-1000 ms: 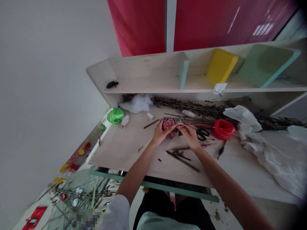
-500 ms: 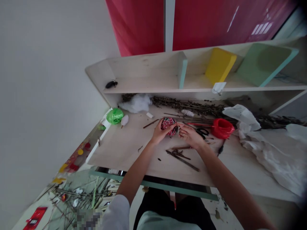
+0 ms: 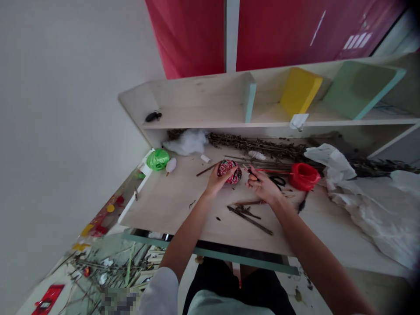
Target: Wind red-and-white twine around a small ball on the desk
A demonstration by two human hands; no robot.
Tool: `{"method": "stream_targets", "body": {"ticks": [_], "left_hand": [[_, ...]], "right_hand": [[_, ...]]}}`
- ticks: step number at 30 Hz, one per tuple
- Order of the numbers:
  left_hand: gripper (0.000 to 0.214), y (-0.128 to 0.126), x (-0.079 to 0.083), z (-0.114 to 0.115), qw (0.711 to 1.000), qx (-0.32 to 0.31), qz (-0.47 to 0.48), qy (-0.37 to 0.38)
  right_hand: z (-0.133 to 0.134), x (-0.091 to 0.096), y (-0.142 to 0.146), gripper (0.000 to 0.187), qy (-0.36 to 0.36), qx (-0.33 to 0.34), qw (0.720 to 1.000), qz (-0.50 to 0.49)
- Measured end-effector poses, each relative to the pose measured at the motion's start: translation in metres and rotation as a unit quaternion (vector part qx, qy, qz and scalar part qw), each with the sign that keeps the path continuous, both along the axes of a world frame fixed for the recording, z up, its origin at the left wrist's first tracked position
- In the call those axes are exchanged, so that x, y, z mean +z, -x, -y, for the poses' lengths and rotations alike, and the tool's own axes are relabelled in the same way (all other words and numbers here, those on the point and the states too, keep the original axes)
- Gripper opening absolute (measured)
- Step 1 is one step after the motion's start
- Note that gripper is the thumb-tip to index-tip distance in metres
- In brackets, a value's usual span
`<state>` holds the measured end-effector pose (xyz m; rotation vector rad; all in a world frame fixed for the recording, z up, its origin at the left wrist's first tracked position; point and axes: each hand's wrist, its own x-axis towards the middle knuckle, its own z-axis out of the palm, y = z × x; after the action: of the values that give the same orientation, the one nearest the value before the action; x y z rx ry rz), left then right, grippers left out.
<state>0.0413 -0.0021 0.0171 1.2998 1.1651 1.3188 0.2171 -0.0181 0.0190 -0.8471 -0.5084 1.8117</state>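
Note:
My left hand (image 3: 215,181) is wrapped round a ball of red, white and dark green twisted strands (image 3: 229,171), holding it just above the desk. Close on its right, my right hand (image 3: 260,186) has its fingers closed on a thin dark tool with a pale tip (image 3: 248,169), its exact kind too small to tell. The tip points toward the ball, with a small gap between them. Black-handled scissors (image 3: 278,181) lie just beyond the right hand. A red strand runs behind the hand to a roll of red plastic twine (image 3: 305,176).
Dry twigs (image 3: 251,219) lie on the desk (image 3: 170,205) before the hands. Green twine (image 3: 158,159) and white stuffing (image 3: 187,142) sit at the left, bundled dry stalks (image 3: 262,146) along the back. Crumpled white plastic (image 3: 367,218) covers the right side.
The right hand has drawn back from the ball, and the thin tool now shows in its fingers. The left hand and ball have shifted slightly left.

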Motion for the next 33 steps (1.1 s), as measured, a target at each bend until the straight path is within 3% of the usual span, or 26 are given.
{"method": "stream_targets", "body": {"ticks": [5, 11, 15, 23, 33], "left_hand": [[0.045, 0.001, 0.000, 0.002, 1.000, -0.023, -0.014, 0.012], [0.043, 0.002, 0.003, 0.004, 0.999, -0.020, -0.041, 0.021], [0.044, 0.002, 0.002, 0.003, 0.998, -0.021, -0.048, 0.025], [0.042, 0.002, 0.001, 0.002, 0.999, -0.022, -0.038, 0.027], [0.042, 0.002, 0.003, 0.002, 0.999, -0.019, -0.013, 0.036]], "right_hand": [[-0.001, 0.001, -0.004, 0.031, -0.053, 0.041, 0.997, -0.025], [0.000, -0.001, -0.002, 0.027, -0.089, 0.034, 0.995, 0.023], [0.001, -0.003, -0.002, 0.025, -0.087, 0.037, 0.994, 0.044], [0.000, 0.001, -0.004, 0.023, -0.069, 0.014, 0.997, -0.023], [0.002, 0.006, -0.004, 0.031, -0.066, 0.007, 0.997, 0.031]]}}
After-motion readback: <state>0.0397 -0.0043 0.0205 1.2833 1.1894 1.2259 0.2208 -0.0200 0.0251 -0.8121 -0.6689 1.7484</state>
